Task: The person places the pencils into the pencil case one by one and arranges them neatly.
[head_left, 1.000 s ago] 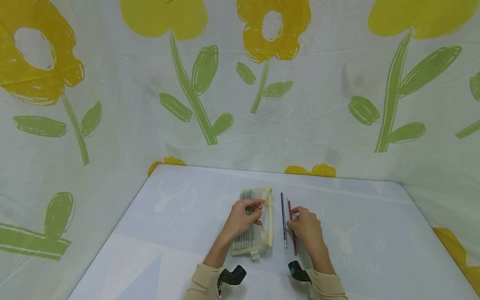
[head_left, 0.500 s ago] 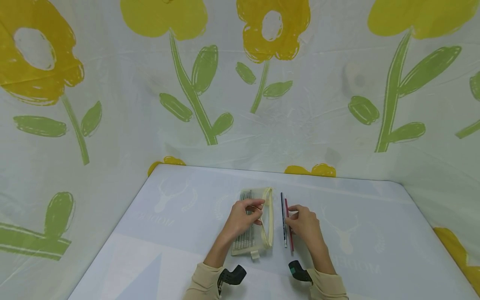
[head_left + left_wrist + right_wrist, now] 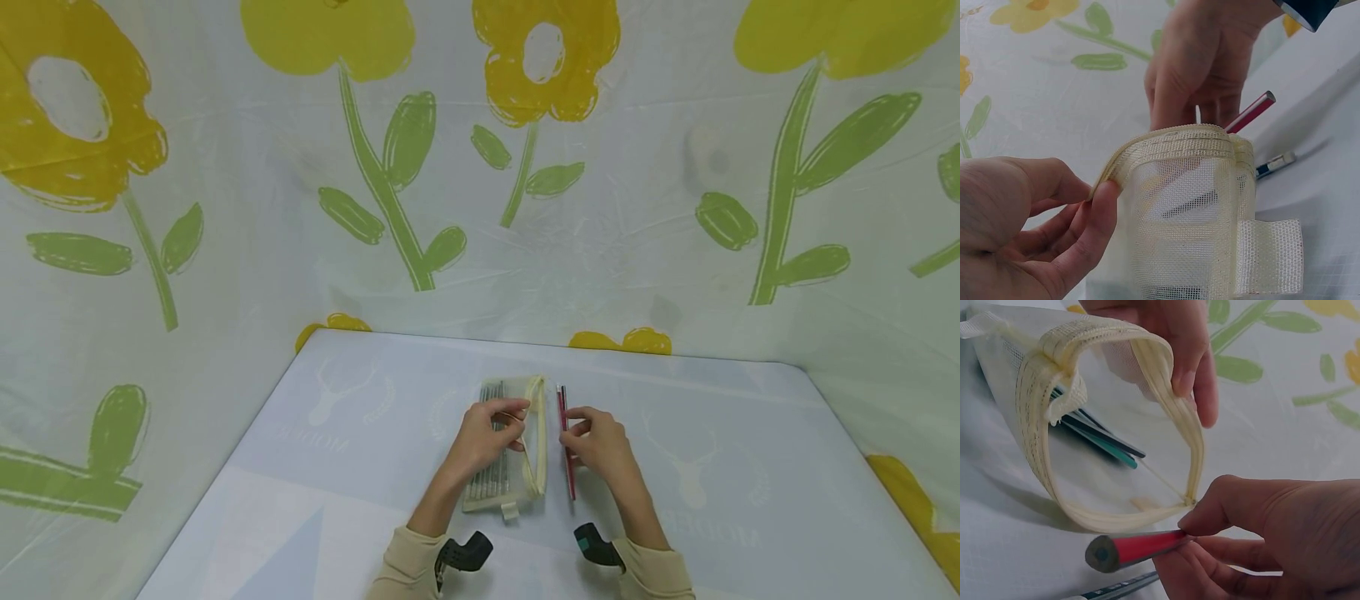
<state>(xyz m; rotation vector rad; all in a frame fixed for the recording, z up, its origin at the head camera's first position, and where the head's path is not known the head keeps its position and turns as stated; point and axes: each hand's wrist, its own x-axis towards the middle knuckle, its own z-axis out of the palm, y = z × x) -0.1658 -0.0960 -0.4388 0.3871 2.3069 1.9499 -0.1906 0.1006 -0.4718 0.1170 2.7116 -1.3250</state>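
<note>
A cream mesh pencil case [image 3: 542, 450] lies on the table with its zipped mouth held apart. My left hand [image 3: 483, 437] pinches the zipper edge between thumb and fingers, which lifts that side. To its right, my right hand [image 3: 604, 446] pinches a red pencil [image 3: 1147, 547] with dark stripes, right beside the open mouth in the right wrist view. A dark pencil [image 3: 1125, 585] with a pale end lies under and beside the red one. Through the opening show several dark and teal pencils [image 3: 1100, 440] inside the case.
A fabric tab [image 3: 1270, 256] sticks out from the case's near end. The white table [image 3: 720, 442] stretches out around the case, with a flower-printed curtain [image 3: 615, 250] behind it. Black camera mounts [image 3: 467, 550] sit on both wrists.
My right hand has moved left with the red pencil, which now overlaps the dark pencil in the head view. The left hand and the case have stayed in place.
</note>
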